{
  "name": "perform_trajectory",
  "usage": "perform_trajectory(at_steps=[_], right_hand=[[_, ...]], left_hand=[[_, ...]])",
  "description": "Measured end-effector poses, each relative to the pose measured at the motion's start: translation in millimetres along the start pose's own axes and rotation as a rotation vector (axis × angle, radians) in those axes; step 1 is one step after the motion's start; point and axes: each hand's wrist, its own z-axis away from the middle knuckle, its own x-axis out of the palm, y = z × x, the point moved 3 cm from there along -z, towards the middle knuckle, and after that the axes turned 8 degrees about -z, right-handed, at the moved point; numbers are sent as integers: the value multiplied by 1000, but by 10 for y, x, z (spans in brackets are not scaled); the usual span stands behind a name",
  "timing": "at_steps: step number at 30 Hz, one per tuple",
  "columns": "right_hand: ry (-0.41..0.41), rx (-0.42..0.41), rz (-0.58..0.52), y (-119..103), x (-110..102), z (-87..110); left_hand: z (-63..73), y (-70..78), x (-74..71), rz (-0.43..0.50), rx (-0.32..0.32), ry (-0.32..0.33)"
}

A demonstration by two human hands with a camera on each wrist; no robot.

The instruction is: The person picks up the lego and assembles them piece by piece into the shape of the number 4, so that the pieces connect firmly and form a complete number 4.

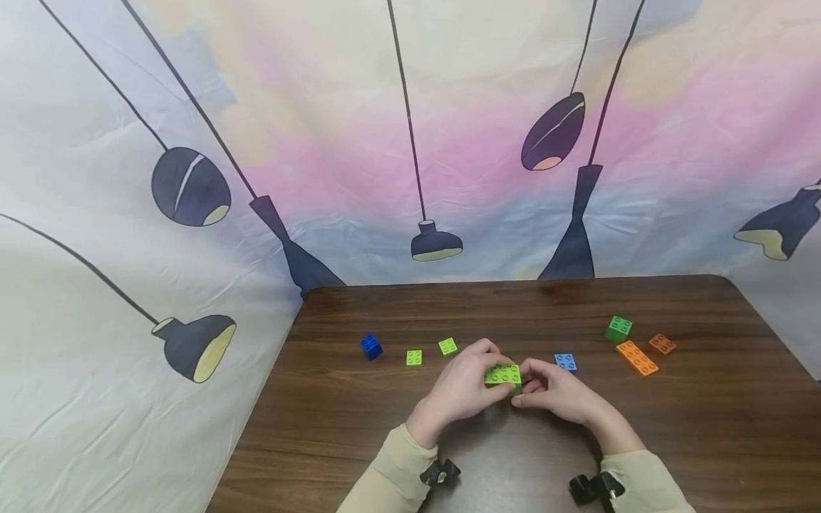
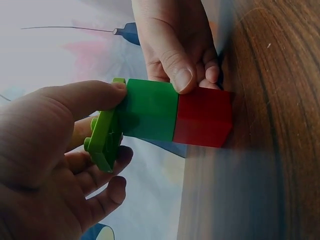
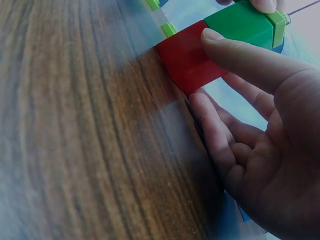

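Beige sleeves lie nearest my head camera, black clips at their cuffs. I see both hands clamped on one stack of blocks: the left hand pinches the oblong lime block on top, and the right hand grips the smooth red block at the bottom. Between these sits a glossy green block. From my end I can't tell whether the red block touches the wood-grained bench. Left of the red block lie a dark blue block and two flat lime pieces; right of it, a light blue piece, then a green cube, an orange oblong and a brownish-orange piece, all studded plastic. Behind it hangs creased cloth printed with lamps.
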Motion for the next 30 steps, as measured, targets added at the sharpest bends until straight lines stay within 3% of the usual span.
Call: perform_trajectory(at_steps=[17, 30], right_hand=[[-3, 3, 21, -30, 13, 16], [-6, -2, 4, -17, 22, 5]], left_hand=[[9, 58, -4, -91, -15, 11], [16, 127, -42, -95, -58, 28]])
